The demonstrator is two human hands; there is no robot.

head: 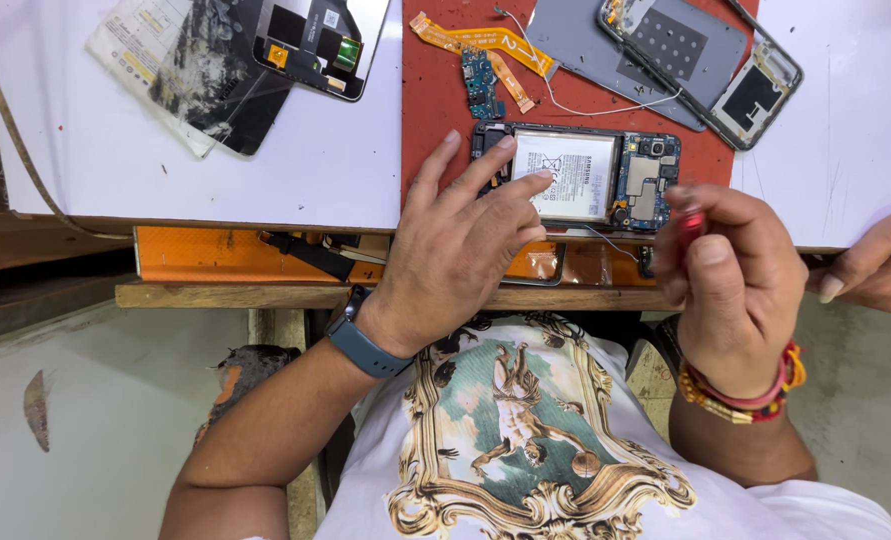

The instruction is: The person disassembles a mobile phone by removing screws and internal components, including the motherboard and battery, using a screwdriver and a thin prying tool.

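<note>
Two hands at an opened phone (575, 177) on a red mat (435, 110) | long axis left-right | left hand (460, 240) nearer, fingers spread on its battery | right hand (730, 275) closed around a red tool (689, 222) just beside its right end

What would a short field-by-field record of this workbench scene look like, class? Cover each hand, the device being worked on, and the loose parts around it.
Left hand: fingertips pressing on the opened phone, at its battery end
Right hand: gripping a small red-handled tool beside the phone's circuit-board end
Opened phone: back removed, white battery and circuit board exposed, lying on a red mat
Loose parts: orange flex cable, grey back cover, phone frame, cracked screen
Another person's hand: at the right edge
</note>
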